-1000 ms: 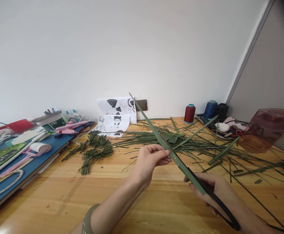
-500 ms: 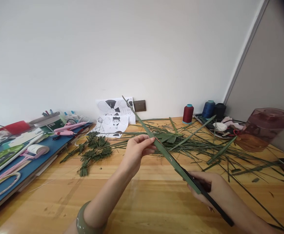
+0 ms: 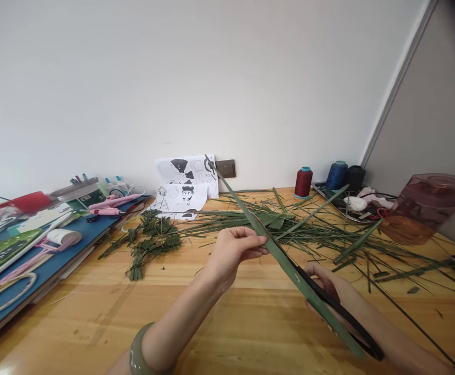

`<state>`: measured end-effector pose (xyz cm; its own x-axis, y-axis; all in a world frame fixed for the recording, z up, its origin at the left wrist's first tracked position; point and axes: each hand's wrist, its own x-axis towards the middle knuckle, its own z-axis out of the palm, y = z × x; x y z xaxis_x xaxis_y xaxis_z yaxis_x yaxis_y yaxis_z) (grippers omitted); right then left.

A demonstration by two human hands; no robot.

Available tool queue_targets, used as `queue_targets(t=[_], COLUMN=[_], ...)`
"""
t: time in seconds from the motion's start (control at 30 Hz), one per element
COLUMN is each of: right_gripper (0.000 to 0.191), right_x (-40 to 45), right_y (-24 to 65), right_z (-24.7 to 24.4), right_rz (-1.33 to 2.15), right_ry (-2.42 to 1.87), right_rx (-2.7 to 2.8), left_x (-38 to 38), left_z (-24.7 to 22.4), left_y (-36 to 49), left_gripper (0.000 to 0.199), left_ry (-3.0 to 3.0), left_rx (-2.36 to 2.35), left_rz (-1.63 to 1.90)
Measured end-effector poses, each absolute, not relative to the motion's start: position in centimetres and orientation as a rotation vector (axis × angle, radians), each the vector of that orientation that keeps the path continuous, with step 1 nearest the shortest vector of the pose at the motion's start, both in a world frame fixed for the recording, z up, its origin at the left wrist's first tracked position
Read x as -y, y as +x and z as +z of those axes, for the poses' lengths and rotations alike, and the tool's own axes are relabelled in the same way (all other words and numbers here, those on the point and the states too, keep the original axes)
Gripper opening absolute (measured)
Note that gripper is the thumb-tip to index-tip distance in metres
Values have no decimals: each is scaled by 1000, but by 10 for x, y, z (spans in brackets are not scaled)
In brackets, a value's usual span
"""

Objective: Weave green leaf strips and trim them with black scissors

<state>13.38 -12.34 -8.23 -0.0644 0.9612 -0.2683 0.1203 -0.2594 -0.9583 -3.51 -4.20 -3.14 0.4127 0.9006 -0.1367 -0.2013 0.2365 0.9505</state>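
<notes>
A long green leaf strip point(image 3: 290, 271) runs diagonally across the view, its thin tip up by the paper sheets and its wide end low at the right. My left hand point(image 3: 237, 250) pinches it near the middle between thumb and fingers. Below, my right hand point(image 3: 329, 286) is closed around black scissors point(image 3: 340, 308), whose long handle loop extends toward my right wrist. The scissors lie along the strip's edge, and their blades are mostly hidden by it. My right fingertips are partly hidden behind the strip.
Behind my hands, cut leaves point(image 3: 309, 229) litter the wooden table point(image 3: 134, 323). Woven leaf pieces point(image 3: 155, 239) and printed sheets point(image 3: 184, 192) are left of them. Thread spools point(image 3: 303, 182) and a pink container point(image 3: 426, 208) stand right. Pink glue guns point(image 3: 112, 204) lie on a blue board point(image 3: 48, 265).
My left hand has shifted right and slightly down with the leaf strip, whose wide end now reaches farther down past my right hand. The scissors have turned, showing their handle loop.
</notes>
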Motion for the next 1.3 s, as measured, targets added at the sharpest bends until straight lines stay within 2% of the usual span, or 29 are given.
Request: queue_targets(t=[0.1, 0.37, 0.57, 0.77, 0.93, 1.3], right_gripper=[14, 14, 11, 5, 12, 10], right_x=[126, 128, 129, 129, 130, 129], right_y=[135, 141, 143, 143, 137, 139], right_z=[-79, -80, -82, -88, -82, -82], right_rz=[1494, 1269, 1285, 1246, 1263, 1187], right_ry=[-1434, -1543, -1564, -1540, -1531, -1559], right_rx=[1153, 1317, 1295, 1313, 1330, 1353], left_x=[44, 46, 44, 33, 35, 38], left_z=[-31, -30, -26, -17, -20, -22], left_y=[-33, -35, -37, -46, -44, -41], left_gripper=[14, 15, 13, 11, 10, 12], left_ry=[1055, 1056, 1103, 1085, 1094, 1096], left_rx=[-831, -834, -832, -889, -881, -851], left_rz=[873, 865, 821, 964, 932, 899])
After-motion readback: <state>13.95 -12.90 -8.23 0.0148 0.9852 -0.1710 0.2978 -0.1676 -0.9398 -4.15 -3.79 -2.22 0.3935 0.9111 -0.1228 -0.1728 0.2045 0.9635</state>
